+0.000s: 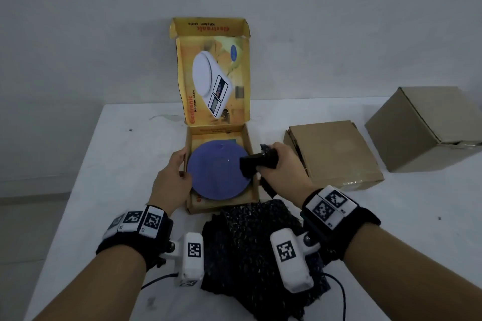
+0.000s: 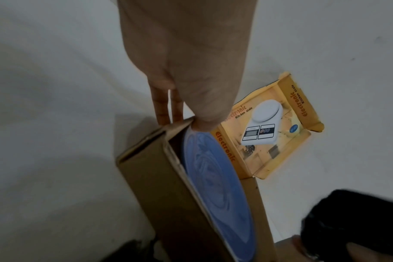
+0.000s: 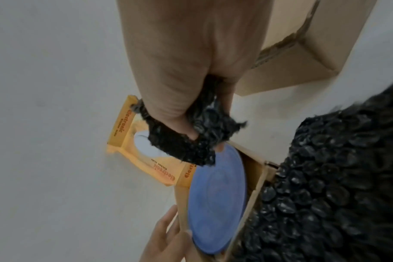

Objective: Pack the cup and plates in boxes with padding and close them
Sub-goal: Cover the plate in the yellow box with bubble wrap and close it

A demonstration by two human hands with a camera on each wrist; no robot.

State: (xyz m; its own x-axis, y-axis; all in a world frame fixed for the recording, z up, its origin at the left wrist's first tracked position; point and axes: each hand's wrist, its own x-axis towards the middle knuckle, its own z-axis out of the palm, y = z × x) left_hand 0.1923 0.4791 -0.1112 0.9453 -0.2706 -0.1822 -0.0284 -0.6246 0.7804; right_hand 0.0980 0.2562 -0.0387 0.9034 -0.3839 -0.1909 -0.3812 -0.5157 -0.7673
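An open yellow kitchen-scale box [image 1: 221, 206] stands mid-table with its lid [image 1: 214, 73] upright. A blue plate [image 1: 216, 174] lies flat inside it. My left hand [image 1: 182, 165] pinches the box's left wall, thumb inside, fingers outside; the left wrist view shows the hand [image 2: 191, 74], the wall [image 2: 164, 186] and the plate [image 2: 218, 186]. My right hand [image 1: 270, 161] grips a bunched strip of black bubble wrap [image 1: 257, 161] over the plate's right edge. In the right wrist view the hand [image 3: 180, 74] holds the wrap [image 3: 202, 141] just above the plate [image 3: 215, 195].
The held wrap runs on into a large sheet of black bubble wrap [image 1: 255, 242] on the table between my wrists, against the box's front. To the right sit a flat brown carton [image 1: 333, 154] and a taller closed one [image 1: 427, 128]. A white wall stands behind.
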